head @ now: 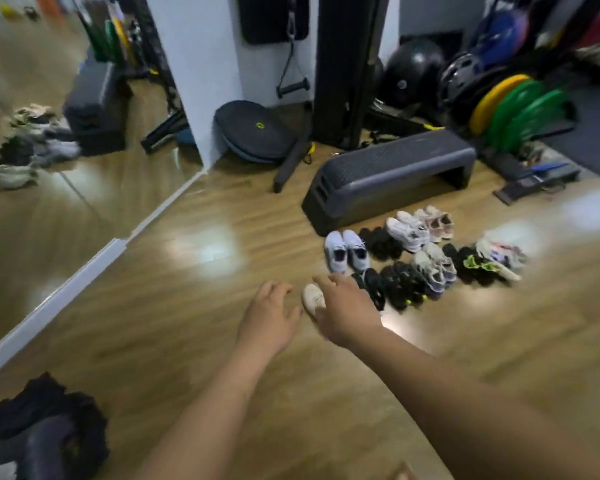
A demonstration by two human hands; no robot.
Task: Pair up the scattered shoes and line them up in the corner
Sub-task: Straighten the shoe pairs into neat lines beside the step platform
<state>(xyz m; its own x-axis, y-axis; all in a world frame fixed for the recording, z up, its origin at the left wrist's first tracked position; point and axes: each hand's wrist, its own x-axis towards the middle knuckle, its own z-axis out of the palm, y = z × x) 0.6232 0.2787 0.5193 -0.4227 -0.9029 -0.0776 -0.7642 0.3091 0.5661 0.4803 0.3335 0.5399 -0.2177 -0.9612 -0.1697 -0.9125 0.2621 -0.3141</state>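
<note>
Several shoes lie grouped on the wooden floor in front of a grey step platform (392,174). A pale lavender pair (347,251) stands side by side at the left of the group. Black shoes (400,284), white sneakers (407,232), a pinkish pair (437,220) and a grey and green shoe (489,263) fill the rest. A single cream shoe (313,296) lies nearest me. My right hand (347,310) hovers over its right side, fingers relaxed, partly hiding it. My left hand (269,315) is spread just left of that shoe, holding nothing.
A wall mirror (49,133) runs along the left with a white baseboard (84,271). Weight plates (520,112), a black ball (413,71), a round balance board (250,129) and a cable handle stand behind the step. Dark clothing (49,424) lies at the lower left.
</note>
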